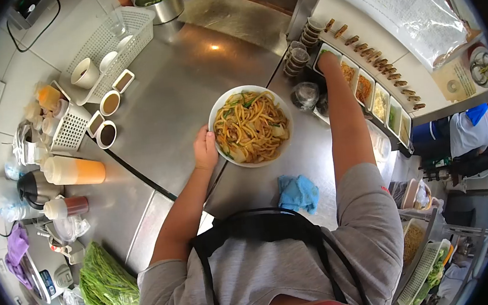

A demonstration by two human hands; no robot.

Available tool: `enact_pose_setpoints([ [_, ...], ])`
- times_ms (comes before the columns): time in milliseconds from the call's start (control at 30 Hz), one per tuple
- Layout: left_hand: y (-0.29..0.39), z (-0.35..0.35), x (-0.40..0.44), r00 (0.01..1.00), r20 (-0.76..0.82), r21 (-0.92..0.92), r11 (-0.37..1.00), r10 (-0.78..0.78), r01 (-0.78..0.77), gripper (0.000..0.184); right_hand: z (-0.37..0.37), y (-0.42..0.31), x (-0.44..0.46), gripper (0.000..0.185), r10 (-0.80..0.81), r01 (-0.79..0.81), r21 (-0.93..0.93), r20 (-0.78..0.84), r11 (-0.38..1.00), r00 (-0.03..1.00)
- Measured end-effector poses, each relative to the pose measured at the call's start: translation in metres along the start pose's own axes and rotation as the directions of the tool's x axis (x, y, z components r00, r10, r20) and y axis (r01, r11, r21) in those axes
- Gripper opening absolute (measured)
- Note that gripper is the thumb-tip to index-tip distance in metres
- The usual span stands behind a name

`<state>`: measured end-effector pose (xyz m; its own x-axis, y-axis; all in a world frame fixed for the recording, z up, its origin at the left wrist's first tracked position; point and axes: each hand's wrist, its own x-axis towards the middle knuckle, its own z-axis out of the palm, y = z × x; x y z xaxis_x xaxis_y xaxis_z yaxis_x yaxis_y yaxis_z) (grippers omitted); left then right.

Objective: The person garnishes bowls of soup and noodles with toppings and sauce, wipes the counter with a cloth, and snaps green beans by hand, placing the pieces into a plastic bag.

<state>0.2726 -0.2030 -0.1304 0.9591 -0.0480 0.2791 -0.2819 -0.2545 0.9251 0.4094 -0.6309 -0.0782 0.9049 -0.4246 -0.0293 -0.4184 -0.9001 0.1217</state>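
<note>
A white bowl full of stir-fried noodles stands on the steel counter. My left hand grips its left rim, fingers wrapped round the side. At the upper right, my right hand reaches down into the farthest container of a row, where a bit of green shows; its fingers are hidden inside. Beside it in the row are containers of orange shreds, pale shreds and chopped greens. A blue cloth lies below the bowl, near my body.
Stacked lidded cups stand left of the containers. Sauce dishes, a white basket and a metal pot line the far left side. Squeeze bottles and bagged greens are at the left.
</note>
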Motion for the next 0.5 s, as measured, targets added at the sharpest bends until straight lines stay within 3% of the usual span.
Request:
enact_pose_setpoints([
  [67,0.008,-0.004,-0.001,0.999,0.027,0.018,0.999,-0.037,0.037,0.030,0.012,0.016,0.006,0.017,0.071,-0.038,0.171,-0.194,0.985,0.978],
  [100,0.010,-0.004,-0.001,0.999,0.024,0.010,0.999,-0.034,0.034,0.030,0.004,0.018,0.000,0.016,0.130,-0.077,0.448,-0.088,0.890,0.988],
  [167,0.014,-0.003,0.000,1.000,0.014,-0.013,1.000,-0.028,0.028,0.030,-0.034,0.022,-0.023,0.015,0.146,-0.198,0.849,0.145,0.489,0.979],
  [200,0.016,-0.003,0.000,0.999,0.019,-0.021,0.999,-0.031,0.032,0.030,-0.042,0.019,-0.034,0.013,0.076,-0.196,0.955,0.184,0.222,0.980],
  [267,0.017,-0.002,0.000,0.999,0.026,-0.039,0.998,-0.038,0.039,0.031,-0.081,-0.002,-0.082,0.016,-0.189,-0.158,0.987,0.150,-0.026,0.970],
  [333,0.009,-0.002,0.000,1.000,0.013,-0.009,1.000,-0.012,0.012,0.031,-0.101,-0.030,-0.119,0.022,-0.369,-0.146,0.985,0.169,0.088,0.914],
  [367,0.007,-0.001,-0.001,1.000,0.008,0.009,1.000,0.004,-0.004,0.031,-0.109,-0.042,-0.135,0.026,-0.558,-0.137,0.986,0.164,0.091,0.813],
  [400,0.008,0.000,-0.001,1.000,0.002,0.014,1.000,-0.004,0.004,0.032,-0.117,-0.061,-0.153,0.026,-0.571,-0.108,0.965,0.229,0.238,0.788],
  [467,0.010,0.000,-0.002,1.000,-0.010,0.028,1.000,-0.014,0.014,0.036,-0.112,-0.089,-0.174,0.024,-0.646,0.072,0.917,0.220,0.393,0.731],
  [500,0.010,0.000,-0.001,1.000,-0.003,0.031,1.000,-0.007,0.007,0.036,-0.102,-0.099,-0.177,0.023,-0.652,0.292,0.847,0.083,0.444,0.753],
])
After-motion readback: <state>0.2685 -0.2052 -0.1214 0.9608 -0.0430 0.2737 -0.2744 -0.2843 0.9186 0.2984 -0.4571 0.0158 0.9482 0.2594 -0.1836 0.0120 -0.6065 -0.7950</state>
